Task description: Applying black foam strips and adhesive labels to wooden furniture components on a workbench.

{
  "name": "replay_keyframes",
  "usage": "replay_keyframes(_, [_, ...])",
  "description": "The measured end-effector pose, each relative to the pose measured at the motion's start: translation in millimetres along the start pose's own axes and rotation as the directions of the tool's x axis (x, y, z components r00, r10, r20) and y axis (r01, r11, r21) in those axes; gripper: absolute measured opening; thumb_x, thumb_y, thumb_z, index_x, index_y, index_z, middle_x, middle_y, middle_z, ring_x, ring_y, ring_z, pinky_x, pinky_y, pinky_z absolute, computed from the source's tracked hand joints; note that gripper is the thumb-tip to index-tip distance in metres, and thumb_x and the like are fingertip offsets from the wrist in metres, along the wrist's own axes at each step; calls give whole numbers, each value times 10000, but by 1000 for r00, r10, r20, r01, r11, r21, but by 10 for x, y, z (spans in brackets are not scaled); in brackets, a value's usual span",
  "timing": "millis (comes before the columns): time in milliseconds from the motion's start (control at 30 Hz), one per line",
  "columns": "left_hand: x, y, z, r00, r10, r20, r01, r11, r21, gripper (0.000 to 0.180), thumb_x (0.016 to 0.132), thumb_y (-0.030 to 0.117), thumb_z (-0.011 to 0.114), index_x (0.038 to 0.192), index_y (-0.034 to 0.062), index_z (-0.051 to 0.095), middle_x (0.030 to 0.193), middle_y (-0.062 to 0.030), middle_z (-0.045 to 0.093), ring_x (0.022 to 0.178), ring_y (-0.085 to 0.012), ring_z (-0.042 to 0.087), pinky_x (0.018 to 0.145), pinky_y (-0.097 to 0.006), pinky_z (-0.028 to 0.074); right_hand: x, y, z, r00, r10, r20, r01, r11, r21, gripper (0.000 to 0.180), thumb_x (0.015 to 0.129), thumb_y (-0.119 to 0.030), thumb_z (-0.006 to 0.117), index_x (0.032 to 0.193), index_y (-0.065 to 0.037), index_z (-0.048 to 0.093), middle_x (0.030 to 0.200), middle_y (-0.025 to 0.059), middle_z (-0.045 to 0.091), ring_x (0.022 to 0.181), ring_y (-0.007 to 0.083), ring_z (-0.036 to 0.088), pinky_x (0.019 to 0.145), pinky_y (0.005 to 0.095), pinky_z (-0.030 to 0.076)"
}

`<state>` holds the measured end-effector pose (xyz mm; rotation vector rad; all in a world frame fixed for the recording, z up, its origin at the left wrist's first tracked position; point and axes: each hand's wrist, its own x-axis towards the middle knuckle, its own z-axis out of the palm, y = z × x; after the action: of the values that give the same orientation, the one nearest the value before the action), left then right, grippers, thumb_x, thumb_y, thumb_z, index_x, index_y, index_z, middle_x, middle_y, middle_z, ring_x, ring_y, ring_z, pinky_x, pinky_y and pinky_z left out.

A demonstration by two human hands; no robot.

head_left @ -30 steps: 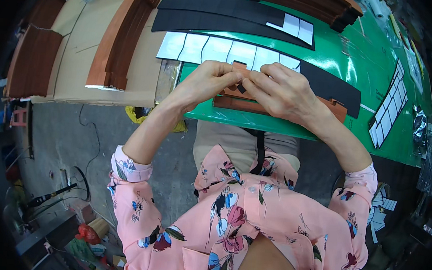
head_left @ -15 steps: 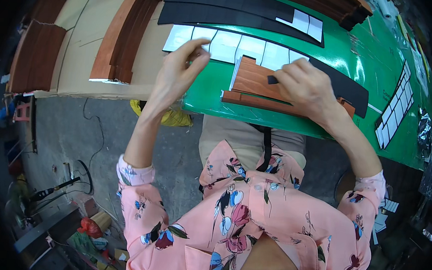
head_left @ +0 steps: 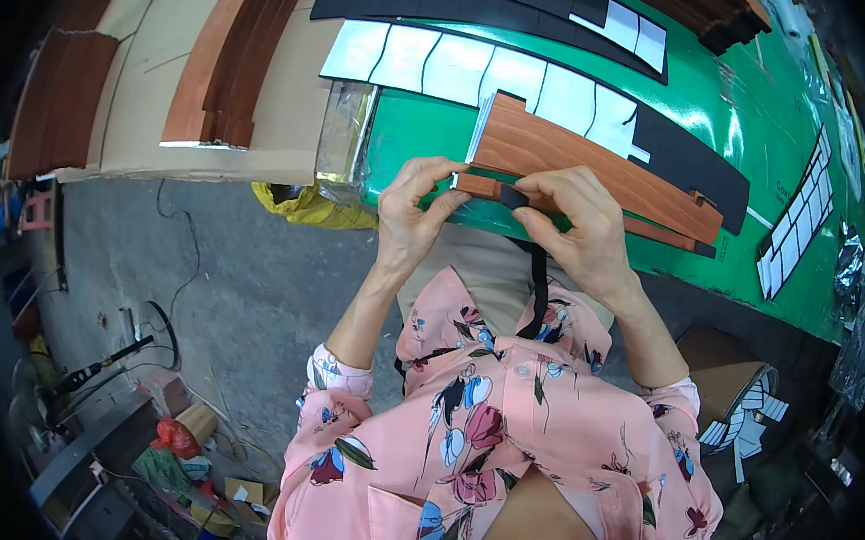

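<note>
2 bare hands (L hand [head_left: 413, 214], R hand [head_left: 588, 231]), 1 narrow brn wood-grain strip [head_left: 478, 185], 1 wide brn wood-grain board [head_left: 581, 155], 1 sm blk patch [head_left: 513, 196], 1 crumpled ylw plastic bag [head_left: 321, 210], 1 shiny grn tabletop [head_left: 412, 133]

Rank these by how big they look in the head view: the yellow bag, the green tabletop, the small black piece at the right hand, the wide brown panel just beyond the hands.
Largest to smallest:
1. Green tabletop
2. Wide brown panel
3. Yellow bag
4. Small black piece

No ties.
</note>
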<state>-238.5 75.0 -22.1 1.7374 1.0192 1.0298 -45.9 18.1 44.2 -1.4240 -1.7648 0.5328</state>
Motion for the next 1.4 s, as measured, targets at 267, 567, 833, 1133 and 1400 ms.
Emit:
replay_keyframes(267, [17,-45,-50,998,8,62,-1,993,-117,279,715,124,733,980,66,672,953,-81,628,888,-205,576,745,-299,456,143,-45,161,994,-108,5,107,983,-148,232,662,-60,718,884,-48,649,827,58,605,768,219,562,659,326,471])
replay_keyframes(567, [57,-102,-80,994,44,103,-27,986,-165,271,733,134,734,989,65,673,958,-64,614,864,-149,563,696,-255,430,132,-71,282,998,-63,-10,60,982,-180,244,644,-57,729,879,-67,666,822,51,593,764,214,569,636,323,477])
replay_keyframes(833, [66,-107,-86,993,52,110,-33,985,-172,277,725,126,737,980,42,670,950,-85,612,882,-179,573,758,-277,449,150,-69,313,998,-57,-25,51,981,-189,250,636,-50,734,876,-67,667,819,50,594,752,211,576,626,315,481])
replay_keyframes(1133, [76,-120,-83,991,81,104,-63,983,-171,277,721,138,740,971,44,670,940,-83,614,873,-185,575,742,-279,447,152,-76,329,998,-58,-23,52,978,-203,246,632,-44,736,867,-66,666,804,51,586,744,210,576,617,314,481])
replay_keyframes(1400, [68,-124,-83,991,81,104,-62,983,-175,281,720,144,740,972,41,670,931,-83,614,869,-188,570,733,-281,445,153,-83,335,998,-63,-16,58,976,-211,243,632,-44,735,864,-64,666,807,49,589,750,210,580,620,314,488])
